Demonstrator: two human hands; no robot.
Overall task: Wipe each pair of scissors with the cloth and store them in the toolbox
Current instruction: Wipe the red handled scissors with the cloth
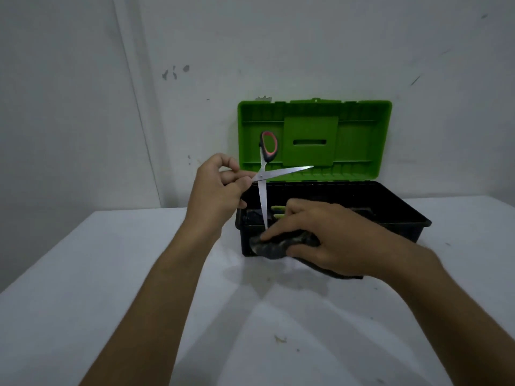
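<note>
A pair of scissors (263, 175) with a black and red handle is held spread wide in front of the toolbox. My left hand (220, 188) grips one handle, hidden in its fingers. One blade points right, the other points down. My right hand (328, 235) holds a dark cloth (278, 245) pinched round the tip of the downward blade. The toolbox has a black base (404, 210) and an upright green lid (315, 140). Inside the base I see yellow-green handles (278, 212), partly hidden by my right hand.
The toolbox stands on a white table (139, 288) against a white wall (278, 51). Small specks of debris (280, 339) lie on the table near the front. The left edge of the table runs diagonally at the left.
</note>
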